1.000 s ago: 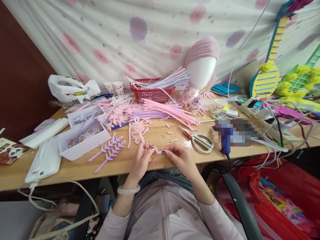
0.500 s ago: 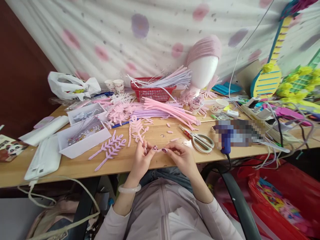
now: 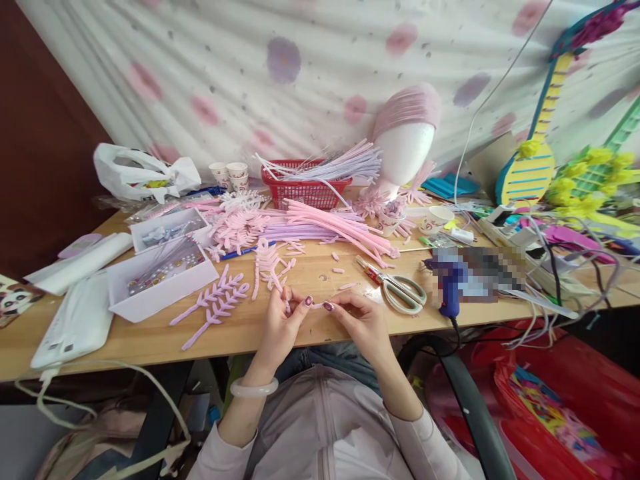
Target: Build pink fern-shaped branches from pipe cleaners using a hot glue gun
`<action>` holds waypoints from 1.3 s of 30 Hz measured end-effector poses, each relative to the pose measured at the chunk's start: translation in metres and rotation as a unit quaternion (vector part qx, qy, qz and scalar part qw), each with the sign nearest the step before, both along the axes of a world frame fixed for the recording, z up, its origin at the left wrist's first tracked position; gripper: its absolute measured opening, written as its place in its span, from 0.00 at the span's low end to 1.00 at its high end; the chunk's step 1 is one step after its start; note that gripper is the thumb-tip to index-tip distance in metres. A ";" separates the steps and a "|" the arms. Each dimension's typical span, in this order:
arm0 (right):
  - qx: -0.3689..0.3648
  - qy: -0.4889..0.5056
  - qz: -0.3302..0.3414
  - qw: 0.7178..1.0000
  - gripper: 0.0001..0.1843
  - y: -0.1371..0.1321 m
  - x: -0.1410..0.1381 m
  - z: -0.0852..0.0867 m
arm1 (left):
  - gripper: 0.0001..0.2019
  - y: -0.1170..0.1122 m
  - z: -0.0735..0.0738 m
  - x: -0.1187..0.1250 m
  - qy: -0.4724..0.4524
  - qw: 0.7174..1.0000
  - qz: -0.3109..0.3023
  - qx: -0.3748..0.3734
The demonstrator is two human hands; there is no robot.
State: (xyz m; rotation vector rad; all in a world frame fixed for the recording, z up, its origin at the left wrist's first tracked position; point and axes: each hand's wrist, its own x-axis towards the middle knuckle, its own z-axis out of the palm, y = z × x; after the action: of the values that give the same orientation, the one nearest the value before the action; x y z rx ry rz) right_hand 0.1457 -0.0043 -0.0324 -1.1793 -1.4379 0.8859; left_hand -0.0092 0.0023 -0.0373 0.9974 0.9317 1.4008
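Above the table's front edge, my left hand (image 3: 281, 327) and my right hand (image 3: 364, 325) both pinch a short pink pipe cleaner (image 3: 319, 306) stretched between their fingertips. Just beyond my left fingers is a pink pipe-cleaner branch (image 3: 267, 262); its stem runs up to them, and I cannot tell whether they hold it. To the left lie two lilac pipe-cleaner branches (image 3: 220, 303) with looped leaves. Short pink cut pieces (image 3: 338, 270) are scattered past my hands. Scissors (image 3: 400, 290) with pale handles rest right of my right hand.
Behind are bundled pink pipe cleaners (image 3: 335, 223) and a red basket (image 3: 305, 193) of more stems. White boxes (image 3: 165, 293) with beads stand left. A blue glue gun (image 3: 451, 290) with a cord lies right; a foam head (image 3: 407, 150) stands at the back.
The view has shifted slightly, so everything sits a little differently in frame. Both hands keep their pinch on the pink pipe cleaner, with hardly any movement.
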 end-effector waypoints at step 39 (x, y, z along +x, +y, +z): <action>0.064 0.058 -0.070 0.994 0.10 0.033 -0.027 0.010 | 0.10 -0.008 0.002 0.002 0.226 0.973 -0.005 0.055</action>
State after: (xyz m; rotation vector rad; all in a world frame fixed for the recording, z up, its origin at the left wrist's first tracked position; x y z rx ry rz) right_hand 0.1186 0.0283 -0.0227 -1.0998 -1.2819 0.7417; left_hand -0.0076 -0.0053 -0.0354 1.4391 1.1842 1.2471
